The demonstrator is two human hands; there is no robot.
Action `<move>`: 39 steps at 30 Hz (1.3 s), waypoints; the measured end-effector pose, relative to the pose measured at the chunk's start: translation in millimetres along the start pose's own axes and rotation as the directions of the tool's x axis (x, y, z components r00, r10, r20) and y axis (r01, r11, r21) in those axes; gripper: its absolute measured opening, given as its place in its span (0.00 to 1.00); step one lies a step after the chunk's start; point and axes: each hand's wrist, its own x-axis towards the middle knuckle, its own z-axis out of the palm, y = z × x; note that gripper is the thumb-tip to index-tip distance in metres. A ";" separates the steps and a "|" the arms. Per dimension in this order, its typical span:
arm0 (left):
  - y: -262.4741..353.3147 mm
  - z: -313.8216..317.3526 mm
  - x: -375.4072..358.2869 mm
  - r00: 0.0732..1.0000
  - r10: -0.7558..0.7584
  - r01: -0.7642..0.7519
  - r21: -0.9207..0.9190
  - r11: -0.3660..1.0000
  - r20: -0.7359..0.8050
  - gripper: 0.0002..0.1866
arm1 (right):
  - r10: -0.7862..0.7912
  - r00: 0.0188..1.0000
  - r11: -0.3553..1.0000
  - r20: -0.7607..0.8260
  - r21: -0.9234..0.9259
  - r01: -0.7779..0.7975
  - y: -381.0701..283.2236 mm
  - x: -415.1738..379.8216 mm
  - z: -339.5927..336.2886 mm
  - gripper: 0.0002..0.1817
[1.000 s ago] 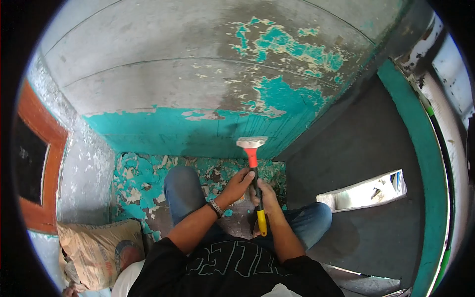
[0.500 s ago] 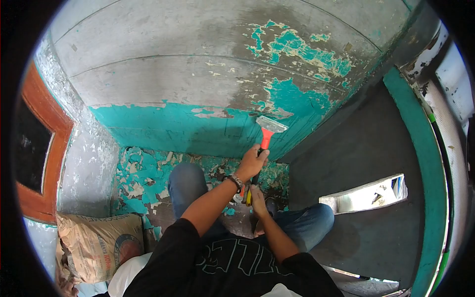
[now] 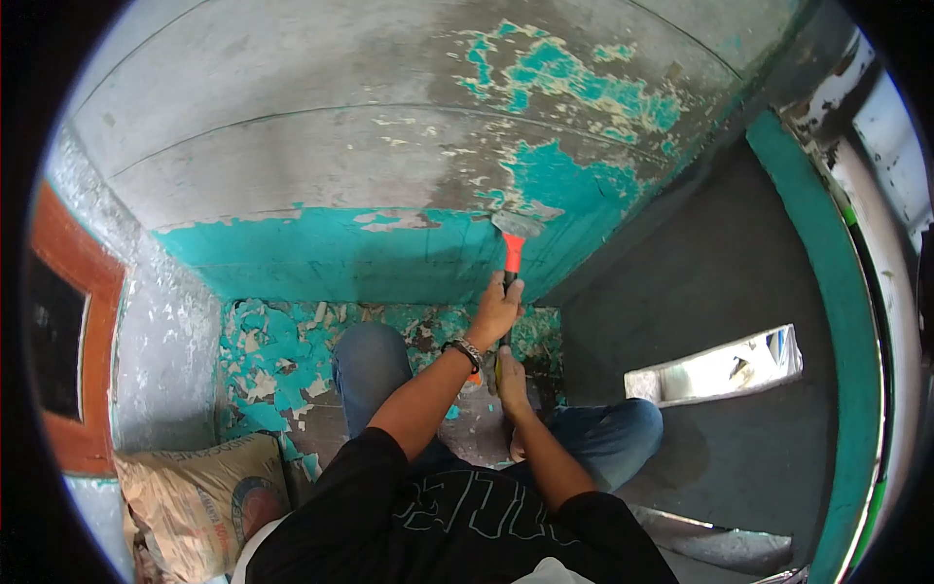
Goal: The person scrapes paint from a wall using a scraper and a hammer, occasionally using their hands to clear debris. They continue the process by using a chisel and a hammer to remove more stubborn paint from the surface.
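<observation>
Left hand [image 3: 494, 316] grips red-and-black metal-bladed scraper [image 3: 513, 255] | right hand [image 3: 512, 384] clasps its handle lower | blade [image 3: 518, 225] at teal-and-grey wall [image 3: 263, 258]

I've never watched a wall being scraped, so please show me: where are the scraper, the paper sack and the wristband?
Scraper [image 3: 513, 257]: head view, on its red neck.
Paper sack [image 3: 199, 498]: head view, on its printed front.
Wristband [image 3: 472, 354]: head view, on the strip facing the camera.

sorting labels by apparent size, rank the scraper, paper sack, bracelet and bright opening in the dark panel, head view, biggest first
1. Paper sack
2. Bright opening
3. Scraper, partly covered
4. Bracelet

Apparent size only.
</observation>
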 end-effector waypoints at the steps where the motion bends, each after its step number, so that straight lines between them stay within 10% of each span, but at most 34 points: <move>1: 1.1 1.4 3.2 1.000 0.003 -0.003 -0.003 1.000 0.000 0.14 | -0.102 0.993 0.987 -0.061 -0.127 0.093 6.4 11.6 -2.1 0.27; 39: -36.9 7.9 33.8 0.993 0.108 -0.110 -0.037 0.993 -0.049 0.17 | -0.271 0.956 0.926 -0.111 -0.299 0.228 -5.7 34.6 -15.7 0.25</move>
